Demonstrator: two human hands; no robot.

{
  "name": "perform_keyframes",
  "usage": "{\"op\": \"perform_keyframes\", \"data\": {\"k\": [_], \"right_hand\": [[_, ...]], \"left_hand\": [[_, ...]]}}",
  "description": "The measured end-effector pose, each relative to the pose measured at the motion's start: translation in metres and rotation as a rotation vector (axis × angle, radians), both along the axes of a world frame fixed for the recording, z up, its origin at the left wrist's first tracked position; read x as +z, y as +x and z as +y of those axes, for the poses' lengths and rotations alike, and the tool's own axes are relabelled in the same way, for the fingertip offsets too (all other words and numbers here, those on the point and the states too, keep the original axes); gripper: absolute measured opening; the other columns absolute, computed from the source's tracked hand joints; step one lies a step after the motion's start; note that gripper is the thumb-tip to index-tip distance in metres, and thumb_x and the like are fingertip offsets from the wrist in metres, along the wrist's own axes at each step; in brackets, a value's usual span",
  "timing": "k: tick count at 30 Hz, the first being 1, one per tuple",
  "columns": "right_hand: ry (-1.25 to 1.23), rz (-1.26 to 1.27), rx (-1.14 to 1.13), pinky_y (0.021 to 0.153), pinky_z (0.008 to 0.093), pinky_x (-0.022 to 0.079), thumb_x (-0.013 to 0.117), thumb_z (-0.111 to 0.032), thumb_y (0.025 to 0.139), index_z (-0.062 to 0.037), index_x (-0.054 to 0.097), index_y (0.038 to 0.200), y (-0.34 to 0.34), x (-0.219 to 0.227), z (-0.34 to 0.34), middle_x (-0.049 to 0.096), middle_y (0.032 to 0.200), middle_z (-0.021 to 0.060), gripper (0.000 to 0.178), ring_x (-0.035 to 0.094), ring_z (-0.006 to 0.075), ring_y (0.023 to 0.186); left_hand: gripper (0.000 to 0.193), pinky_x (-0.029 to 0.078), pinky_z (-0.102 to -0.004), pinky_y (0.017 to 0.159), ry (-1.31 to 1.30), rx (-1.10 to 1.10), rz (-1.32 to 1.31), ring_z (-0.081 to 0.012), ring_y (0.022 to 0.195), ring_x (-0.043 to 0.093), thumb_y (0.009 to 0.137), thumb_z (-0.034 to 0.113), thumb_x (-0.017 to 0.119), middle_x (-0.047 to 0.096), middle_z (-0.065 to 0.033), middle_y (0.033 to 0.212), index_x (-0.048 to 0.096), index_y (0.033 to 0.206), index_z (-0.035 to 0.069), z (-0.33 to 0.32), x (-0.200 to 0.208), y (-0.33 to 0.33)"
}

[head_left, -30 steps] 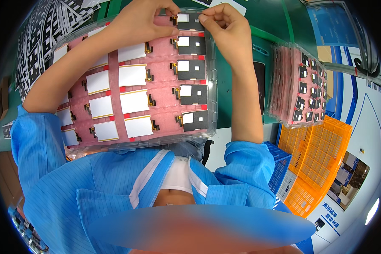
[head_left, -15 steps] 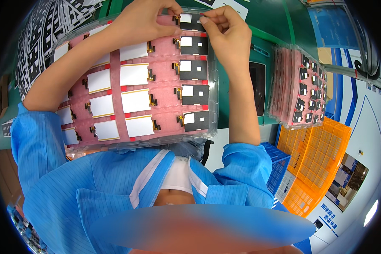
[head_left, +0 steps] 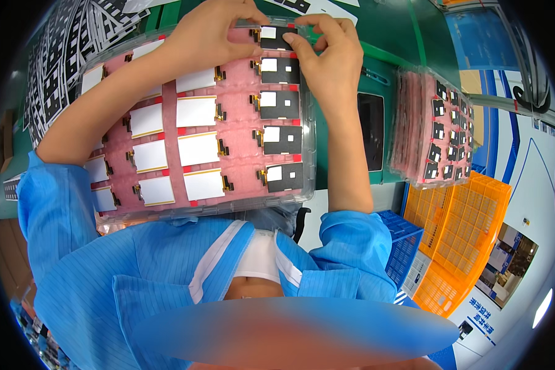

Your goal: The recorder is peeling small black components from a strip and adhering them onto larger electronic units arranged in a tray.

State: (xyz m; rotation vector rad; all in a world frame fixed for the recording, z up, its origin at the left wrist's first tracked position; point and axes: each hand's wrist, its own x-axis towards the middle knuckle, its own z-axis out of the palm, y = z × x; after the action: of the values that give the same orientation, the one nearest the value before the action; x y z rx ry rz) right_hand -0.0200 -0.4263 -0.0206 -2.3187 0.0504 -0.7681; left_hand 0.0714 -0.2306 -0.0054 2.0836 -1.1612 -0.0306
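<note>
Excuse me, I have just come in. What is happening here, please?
A person works over a pink-lined clear tray. The right hand touches the right end of the farthest black panel; the left hand is at its left end, contact unclear. Four more black panels line up nearer the person, with white panels to their left.

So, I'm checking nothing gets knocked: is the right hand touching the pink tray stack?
Apart: the head view shows green tabletop between the right hand and the pink tray stack.
</note>
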Motion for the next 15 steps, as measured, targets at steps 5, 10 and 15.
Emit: {"op": "perform_keyframes", "data": {"k": [5, 10, 15], "right_hand": [[0.022, 0.055, 0.03, 0.064, 0.0373, 0.05, 0.081, -0.019, 0.079, -0.0097, 0.077, 0.091, 0.001, -0.005, -0.004, 0.063, 0.086, 0.0069, 0.016, 0.061, 0.0221, 0.07], [0.003, 0.051, 0.077, 0.064, 0.0368, 0.05, 0.077, -0.019, 0.083, -0.0096, 0.079, 0.092, 0.008, -0.006, -0.016, 0.064, 0.087, 0.007, 0.013, 0.06, 0.0223, 0.069], [0.095, -0.01, 0.038, 0.069, 0.04, 0.052, 0.073, -0.022, 0.088, -0.0097, 0.079, 0.101, 0.072, -0.022, -0.074, 0.07, 0.092, 0.0093, 0.019, 0.066, 0.0288, 0.076]], "left_hand": [[0.028, 0.048, -0.0329, 0.074, -0.356, -0.198, -0.138, -0.023, 0.083, 0.059, 0.074, 0.012, 0.083, 0.061, -0.0076, 0.093, 0.071, 0.098, 0.002, -0.004, -0.018, 0.011], [0.026, 0.051, -0.0343, 0.078, 0.069, 0.066, -0.045, -0.0241, 0.089, 0.063, 0.075, 0.018, 0.081, 0.064, -0.0083, 0.093, 0.071, 0.095, 0.004, 0.002, -0.002, 0.0], [0.025, 0.047, -0.0317, 0.081, 0.002, -0.054, 0.046, -0.0193, 0.086, 0.052, 0.076, 0.011, 0.08, 0.06, -0.0052, 0.102, 0.068, 0.097, 0.004, 0.005, 0.017, 0.05]]}}
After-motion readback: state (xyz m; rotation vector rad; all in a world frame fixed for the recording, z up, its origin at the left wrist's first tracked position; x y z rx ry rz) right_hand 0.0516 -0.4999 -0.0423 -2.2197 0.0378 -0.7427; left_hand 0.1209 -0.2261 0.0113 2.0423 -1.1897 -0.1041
